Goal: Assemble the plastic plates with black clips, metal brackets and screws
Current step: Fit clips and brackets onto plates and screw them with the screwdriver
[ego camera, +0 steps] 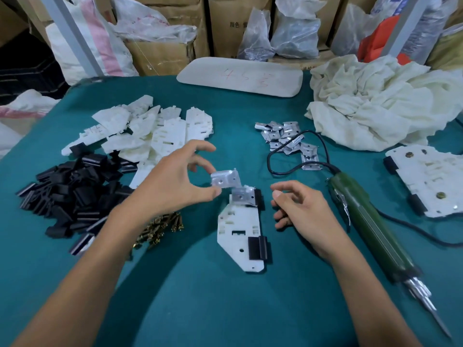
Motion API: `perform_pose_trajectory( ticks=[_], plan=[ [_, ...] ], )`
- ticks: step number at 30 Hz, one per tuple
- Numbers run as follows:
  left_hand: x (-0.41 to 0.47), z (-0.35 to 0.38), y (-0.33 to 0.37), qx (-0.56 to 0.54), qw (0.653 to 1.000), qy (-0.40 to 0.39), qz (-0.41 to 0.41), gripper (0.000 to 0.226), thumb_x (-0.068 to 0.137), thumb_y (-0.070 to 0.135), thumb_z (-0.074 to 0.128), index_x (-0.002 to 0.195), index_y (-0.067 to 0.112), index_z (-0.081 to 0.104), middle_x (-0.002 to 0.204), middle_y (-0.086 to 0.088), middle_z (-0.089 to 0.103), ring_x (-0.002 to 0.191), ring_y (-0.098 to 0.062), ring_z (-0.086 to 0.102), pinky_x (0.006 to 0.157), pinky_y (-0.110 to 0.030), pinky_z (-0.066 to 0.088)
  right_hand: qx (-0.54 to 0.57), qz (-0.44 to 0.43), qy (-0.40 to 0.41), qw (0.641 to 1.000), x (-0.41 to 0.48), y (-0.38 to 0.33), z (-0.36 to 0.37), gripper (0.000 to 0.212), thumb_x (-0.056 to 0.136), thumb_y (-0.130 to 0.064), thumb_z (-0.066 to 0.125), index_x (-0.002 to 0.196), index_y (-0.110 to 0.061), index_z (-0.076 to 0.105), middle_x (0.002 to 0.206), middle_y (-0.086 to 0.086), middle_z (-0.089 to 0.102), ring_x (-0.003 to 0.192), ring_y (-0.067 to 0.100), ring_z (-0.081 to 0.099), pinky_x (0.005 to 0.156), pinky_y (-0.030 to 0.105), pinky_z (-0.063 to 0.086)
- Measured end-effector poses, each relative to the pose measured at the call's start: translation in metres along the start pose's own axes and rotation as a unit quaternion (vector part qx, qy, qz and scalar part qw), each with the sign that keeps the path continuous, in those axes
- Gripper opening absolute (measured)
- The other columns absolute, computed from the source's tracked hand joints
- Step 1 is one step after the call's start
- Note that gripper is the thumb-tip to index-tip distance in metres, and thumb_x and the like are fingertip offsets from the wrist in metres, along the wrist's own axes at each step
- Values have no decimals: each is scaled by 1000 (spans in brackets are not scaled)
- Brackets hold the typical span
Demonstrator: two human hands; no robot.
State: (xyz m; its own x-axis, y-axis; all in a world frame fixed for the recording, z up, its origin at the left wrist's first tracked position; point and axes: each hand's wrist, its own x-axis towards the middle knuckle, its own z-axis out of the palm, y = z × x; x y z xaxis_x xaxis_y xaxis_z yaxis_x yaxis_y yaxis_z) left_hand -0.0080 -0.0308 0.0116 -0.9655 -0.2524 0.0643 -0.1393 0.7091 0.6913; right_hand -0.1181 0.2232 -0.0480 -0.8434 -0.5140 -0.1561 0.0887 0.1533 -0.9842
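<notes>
a: item locations, far left?
b: pile of black clips [72, 196] on the green table [225, 309]; behind it, a heap of white plastic plates [150, 131]; near it, by the left forearm, brass screws [160, 229].
a: left hand [175, 181]?
b: raised, thumb and fingers pinching one metal bracket [224, 180], just above the work plate [238, 231].
a: work plate condition?
b: flat at table centre; a second bracket [243, 197] seated on its far end, two clips on its right edge.
a: right hand [298, 209]?
b: just right of the plate, fingers loosely curled, nothing visibly held.
a: further right?
b: loose brackets [285, 139] at the back, green electric screwdriver [370, 226] lying alongside the hand, assembled plate [431, 181] at the edge.
</notes>
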Motion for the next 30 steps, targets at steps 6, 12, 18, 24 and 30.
perform_pose_trajectory(
  ticks=[6, 12, 18, 24, 30],
  plan=[
    [-68, 22, 19, 45, 994, -86, 50, 73, 67, 55, 76, 128, 56, 36, 110, 34, 62, 110, 4, 47, 86, -18, 36, -26, 71, -38, 996, -52, 7, 0, 23, 102, -13, 58, 90, -19, 77, 72, 6, 68, 58, 22, 62, 55, 32, 57],
    [-70, 44, 23, 65, 992, -86, 68, 73, 70, 59, 70, 131, 53, 32, 110, 34, 58, 107, 6, 44, 90, -24, 40, 4, 101, -77, 992, -68, -2, 12, 17, 100, -5, 59, 103, -12, 74, 72, 3, 69, 65, 18, 67, 63, 26, 58],
    [-72, 54, 23, 25, 995, -71, 65, 71, 72, 54, 77, 130, 56, 35, 109, 33, 60, 108, 4, 49, 88, -20, 38, 65, 102, -73, 990, -72, -4, 11, 8, 93, -6, 72, 100, -9, 74, 76, 5, 72, 69, 18, 70, 68, 24, 60],
    [-74, 61, 11, -60, 997, -38, 34, 68, 69, 58, 82, 125, 55, 45, 114, 32, 64, 118, 0, 48, 90, -25, 38, 46, 81, -85, 992, -61, -10, 17, 16, 91, -4, 73, 102, -8, 62, 72, 11, 70, 60, 22, 61, 59, 26, 53],
    [-57, 65, 3, -171, 983, 55, -25, 57, 65, 67, 78, 118, 57, 59, 136, 21, 41, 133, 0, 34, 104, -21, 36, 137, 24, -82, 987, -28, -34, 27, 23, 87, 1, 74, 98, -20, 73, 89, 15, 72, 73, 20, 70, 64, 24, 58]
  ],
)
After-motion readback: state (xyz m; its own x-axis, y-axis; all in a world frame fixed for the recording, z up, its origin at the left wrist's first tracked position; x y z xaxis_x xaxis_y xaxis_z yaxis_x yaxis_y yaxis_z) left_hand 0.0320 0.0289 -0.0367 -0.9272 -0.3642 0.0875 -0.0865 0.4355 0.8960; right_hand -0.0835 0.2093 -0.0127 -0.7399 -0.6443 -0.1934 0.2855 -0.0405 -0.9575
